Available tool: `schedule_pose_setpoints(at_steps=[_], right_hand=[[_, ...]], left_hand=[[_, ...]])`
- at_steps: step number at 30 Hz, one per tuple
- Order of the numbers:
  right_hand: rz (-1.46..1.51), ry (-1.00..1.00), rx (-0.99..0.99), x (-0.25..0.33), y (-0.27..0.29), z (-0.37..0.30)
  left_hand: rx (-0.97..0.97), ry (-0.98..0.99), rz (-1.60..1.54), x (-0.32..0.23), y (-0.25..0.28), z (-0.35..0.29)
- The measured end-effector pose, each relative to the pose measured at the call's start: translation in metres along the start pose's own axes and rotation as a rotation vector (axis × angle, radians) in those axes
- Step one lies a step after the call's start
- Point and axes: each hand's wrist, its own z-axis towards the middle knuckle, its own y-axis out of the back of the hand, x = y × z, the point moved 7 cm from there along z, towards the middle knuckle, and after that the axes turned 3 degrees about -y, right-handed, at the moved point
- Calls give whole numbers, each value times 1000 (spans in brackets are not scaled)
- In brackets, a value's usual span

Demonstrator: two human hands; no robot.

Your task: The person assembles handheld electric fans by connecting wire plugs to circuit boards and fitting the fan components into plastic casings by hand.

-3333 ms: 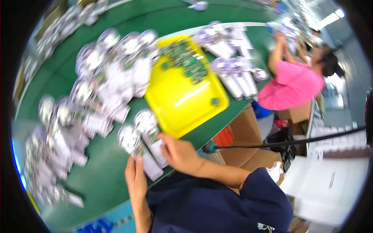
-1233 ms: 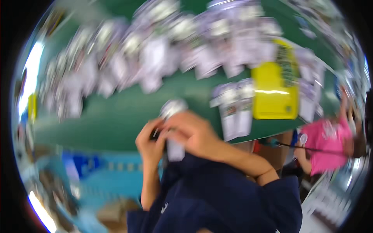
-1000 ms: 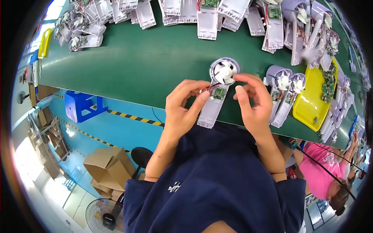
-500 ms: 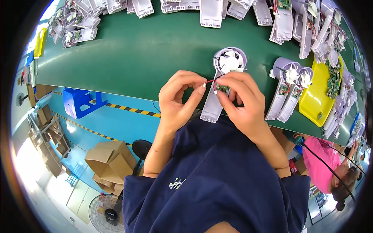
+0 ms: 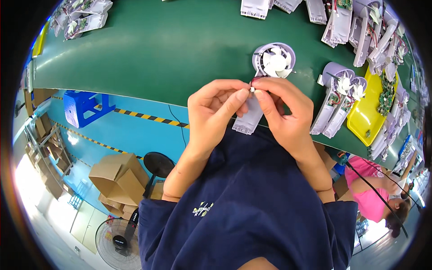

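Observation:
Before me on the bench lies a lavender fan housing with a white fan blade wheel in its round end. Its long flat handle part points toward me. Above the handle, my left hand and my right hand meet, fingertips almost touching. A small white wire connector shows between the pinched thumbs and forefingers. A short loop of dark red wire rises just behind it. My fingers cover most of the wiring and the circuit board.
Two similar fan housings lie to the right, beside a yellow tray holding green circuit boards. More lavender housings are heaped at the far right and far left. A blue stool stands on the floor leftward; a person in pink is at right.
My hands have come together; the wire stretched between them is now bunched, with the white connector at both fingertips. The view has shifted slightly, and the fan wheel has turned.

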Motion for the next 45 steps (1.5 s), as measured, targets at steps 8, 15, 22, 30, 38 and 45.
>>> schedule_pose_setpoints(at_steps=[8, 15, 22, 30, 38, 45], right_hand=[[-196, 34, 12, 1, 8, -12], [-152, 81, -47, 5, 2, -9], [-93, 12, 97, -6, 10, 3], [-234, 153, 97, 1, 24, 3], [-219, 254, -43, 3, 18, -8], [-219, 178, 14, 0, 18, -3]], left_hand=[[-32, 146, -143, 9, -1, -2], [41, 245, -125, 19, -3, -3], [-10, 173, 0, 8, -10, 3], [219, -315, 619, -22, -28, 15], [197, -414, 603, -22, -21, 9], [103, -450, 511, -23, -27, 18]])
